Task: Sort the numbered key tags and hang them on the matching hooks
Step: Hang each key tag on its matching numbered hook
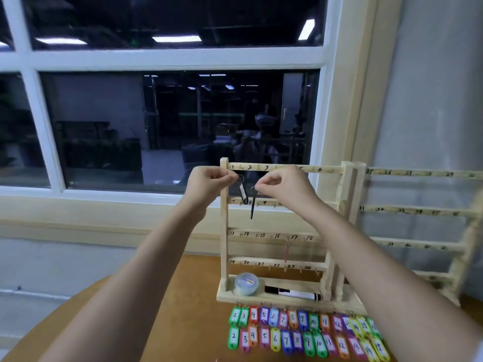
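Note:
A wooden hook rack [224, 231] with numbered rails stands on the table. My left hand [209, 182] pinches the ring of a dark key tag [243, 193] just under the top rail near hook 1. My right hand [281, 185] pinches the ring of a second dark key tag [252, 206], which hangs edge-on below hooks 2 and 3. Two rows of coloured numbered key tags [300, 333] lie on the table in front of the rack. A thin red tag [287, 252] hangs under hook 17.
A roll of tape [246, 283] and a black marker [292, 293] lie in the rack's base tray. A second wooden rack [418, 210] with higher numbers stands to the right. A window [167, 58] is behind the racks. The round wooden table [183, 322] curves away on the left.

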Available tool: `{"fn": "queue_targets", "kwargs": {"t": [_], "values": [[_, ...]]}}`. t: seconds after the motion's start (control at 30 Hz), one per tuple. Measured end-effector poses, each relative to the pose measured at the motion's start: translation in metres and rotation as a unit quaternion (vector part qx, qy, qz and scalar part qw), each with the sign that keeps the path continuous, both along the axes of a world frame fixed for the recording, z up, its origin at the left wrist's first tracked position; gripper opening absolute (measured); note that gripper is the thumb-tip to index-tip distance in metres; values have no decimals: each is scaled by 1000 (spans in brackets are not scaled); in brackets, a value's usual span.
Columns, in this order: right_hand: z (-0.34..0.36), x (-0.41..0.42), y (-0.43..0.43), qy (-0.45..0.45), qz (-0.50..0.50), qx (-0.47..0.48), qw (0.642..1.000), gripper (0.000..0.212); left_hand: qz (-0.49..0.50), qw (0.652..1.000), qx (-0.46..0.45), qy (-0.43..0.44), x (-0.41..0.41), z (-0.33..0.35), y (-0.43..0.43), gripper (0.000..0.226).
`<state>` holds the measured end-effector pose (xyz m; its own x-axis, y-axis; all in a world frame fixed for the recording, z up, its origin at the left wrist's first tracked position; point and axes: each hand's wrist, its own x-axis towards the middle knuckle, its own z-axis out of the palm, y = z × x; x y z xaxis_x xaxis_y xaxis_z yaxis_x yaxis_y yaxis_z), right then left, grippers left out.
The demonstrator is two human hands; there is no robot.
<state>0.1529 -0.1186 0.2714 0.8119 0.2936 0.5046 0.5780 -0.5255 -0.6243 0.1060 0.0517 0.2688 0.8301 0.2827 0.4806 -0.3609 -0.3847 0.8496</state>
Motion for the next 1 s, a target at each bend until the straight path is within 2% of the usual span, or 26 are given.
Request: {"fn": "queue_targets", "kwargs": {"t": [0.27, 0.6, 0.83, 1.0], "values": [[19, 12, 13, -99, -49, -60, 992, 10, 48, 997, -54, 16, 23, 20, -3, 16], [16, 32, 39, -129, -59, -49, 989, 12, 70, 995, -63, 21, 52, 10, 6, 17], [15, 38, 51, -140, -116, -16, 983, 19, 77, 995, -52, 26, 66, 1, 11, 18], [11, 43, 58, -167, -160, -47, 972, 22, 73, 996, -44, 25, 68, -3, 14, 19]]}}
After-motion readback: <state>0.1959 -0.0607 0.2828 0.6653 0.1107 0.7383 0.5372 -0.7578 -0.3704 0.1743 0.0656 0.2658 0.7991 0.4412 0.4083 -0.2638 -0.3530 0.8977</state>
